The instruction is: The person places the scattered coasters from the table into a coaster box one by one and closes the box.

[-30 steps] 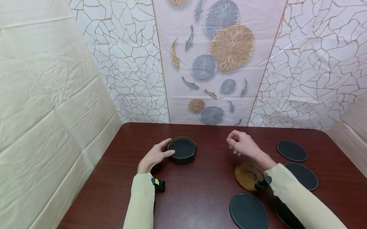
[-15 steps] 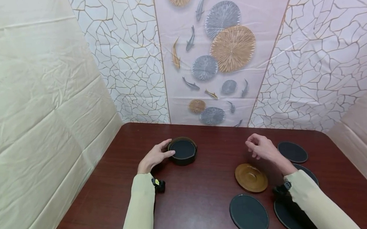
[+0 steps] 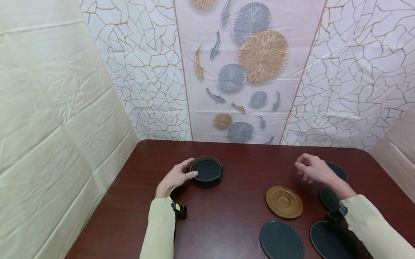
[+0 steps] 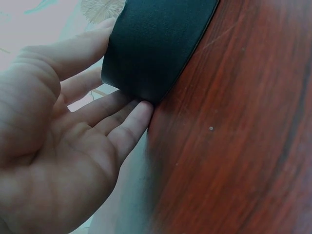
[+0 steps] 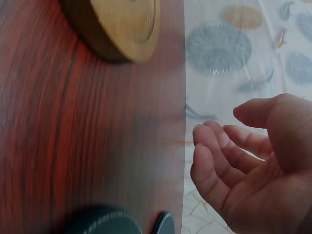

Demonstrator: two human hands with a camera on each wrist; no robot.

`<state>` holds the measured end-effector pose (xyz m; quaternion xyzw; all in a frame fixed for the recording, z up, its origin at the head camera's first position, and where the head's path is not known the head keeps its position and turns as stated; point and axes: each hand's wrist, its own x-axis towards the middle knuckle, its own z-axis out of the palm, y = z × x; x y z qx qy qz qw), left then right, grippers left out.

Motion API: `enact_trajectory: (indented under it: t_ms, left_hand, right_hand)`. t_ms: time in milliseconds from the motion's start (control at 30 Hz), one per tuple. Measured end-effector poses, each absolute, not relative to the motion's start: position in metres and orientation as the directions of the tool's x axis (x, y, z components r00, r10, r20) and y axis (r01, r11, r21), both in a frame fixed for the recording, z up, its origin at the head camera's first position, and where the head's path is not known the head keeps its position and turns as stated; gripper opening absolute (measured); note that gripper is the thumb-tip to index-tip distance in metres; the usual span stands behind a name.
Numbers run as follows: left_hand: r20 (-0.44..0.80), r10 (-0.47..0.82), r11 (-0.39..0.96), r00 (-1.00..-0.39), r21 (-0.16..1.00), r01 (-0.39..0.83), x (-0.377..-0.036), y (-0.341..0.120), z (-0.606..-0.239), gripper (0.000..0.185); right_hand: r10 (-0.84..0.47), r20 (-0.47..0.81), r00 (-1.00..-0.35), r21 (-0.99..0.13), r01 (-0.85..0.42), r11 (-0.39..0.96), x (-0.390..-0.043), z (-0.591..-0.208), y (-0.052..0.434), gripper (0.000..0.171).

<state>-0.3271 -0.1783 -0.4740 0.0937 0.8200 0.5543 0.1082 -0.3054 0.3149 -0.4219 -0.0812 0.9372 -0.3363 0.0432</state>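
My left hand (image 3: 176,179) holds the side of a round black coaster holder (image 3: 207,182) with its thumb at the rim and fingers around the wall. In the left wrist view the fingers press against the holder's dark leathery wall (image 4: 146,48). A black round coaster (image 3: 206,168) lies inside the holder. On the right, my right hand (image 3: 314,169) hovers above the table with loosely bent fingers and nothing in them. Near it lies a round brown wooden lid-like disc (image 3: 284,202) with a raised ring, and a black coaster (image 3: 339,172) partly hidden behind the hand.
More black coasters lie on the right: one (image 3: 328,198) beside the wrist, one (image 3: 281,243) in front of the wooden disc, and one (image 3: 331,242) under the right forearm. The dark red table (image 3: 227,230) ends at a patterned cloth backdrop (image 3: 149,89).
My right hand has moved rightward, from beyond the wooden disc to near the back coasters, uncovering the disc. The left hand and coaster holder have stayed in place.
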Motion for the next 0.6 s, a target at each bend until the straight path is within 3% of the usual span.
enact_trajectory:
  t_ms: [600]
  left_hand:
    - [-0.074,0.269,0.388,-0.96,0.921,0.037,-0.329,-0.18,-0.475,0.069]
  right_hand:
    - [-0.131,-0.032,-0.991,-0.621,-0.082,0.78,-0.308,-0.433,0.352,0.03]
